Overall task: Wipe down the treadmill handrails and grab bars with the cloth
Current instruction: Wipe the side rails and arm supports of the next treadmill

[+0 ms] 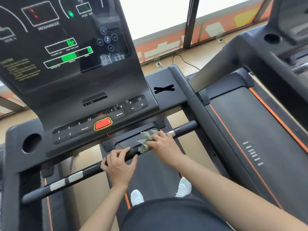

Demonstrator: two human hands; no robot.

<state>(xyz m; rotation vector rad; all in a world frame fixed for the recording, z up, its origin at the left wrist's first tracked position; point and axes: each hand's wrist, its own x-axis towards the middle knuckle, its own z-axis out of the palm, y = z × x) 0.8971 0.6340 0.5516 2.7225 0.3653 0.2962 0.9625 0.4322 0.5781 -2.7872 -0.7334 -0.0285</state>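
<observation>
A black grab bar with silver sensor patches runs across the treadmill below the console. My left hand grips the bar near its middle, fingers curled over it. Just to the right, my right hand holds a crumpled grey-green cloth pressed against the same bar. The right end of the bar sticks out past my right hand. The right handrail runs from the console down the treadmill's right side.
The console with lit green readouts and a red stop button rises right above the bar. A thin red cord hangs from the button. A second treadmill stands close on the right. My white shoes rest on the belt.
</observation>
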